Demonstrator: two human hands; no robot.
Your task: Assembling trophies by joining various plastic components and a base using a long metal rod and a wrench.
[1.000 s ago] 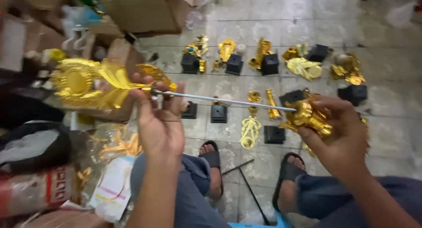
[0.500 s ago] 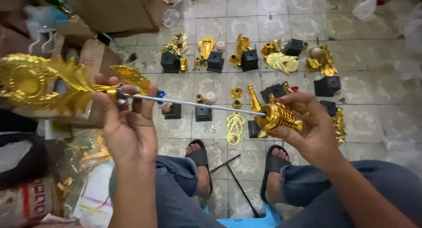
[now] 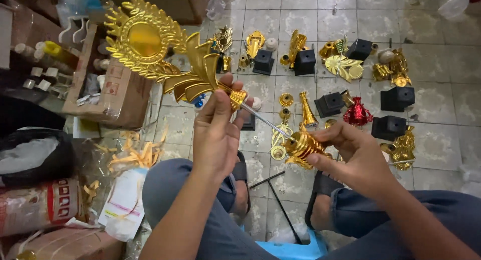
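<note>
- An informal trophy-assembly workshop, run on a worn grey tiled floor (image 3: 300,19) with the person seated low over it.
- Loose gold plastic trophy parts (image 3: 345,67) and black square bases (image 3: 398,97) lie spread across the tiles.
- Left of those bases, an open cardboard box (image 3: 117,92) stands among small bottles (image 3: 37,64).
- Nearer than the box, plastic bags (image 3: 125,200) and gold offcut strips (image 3: 138,154) clutter the floor.

Two hands (image 3: 215,134) (image 3: 350,154), one gold wreath topper (image 3: 150,44), one ribbed gold piece (image 3: 303,145), six black bases (image 3: 398,97), one red trophy part (image 3: 358,112), two sandals (image 3: 320,187)
</note>
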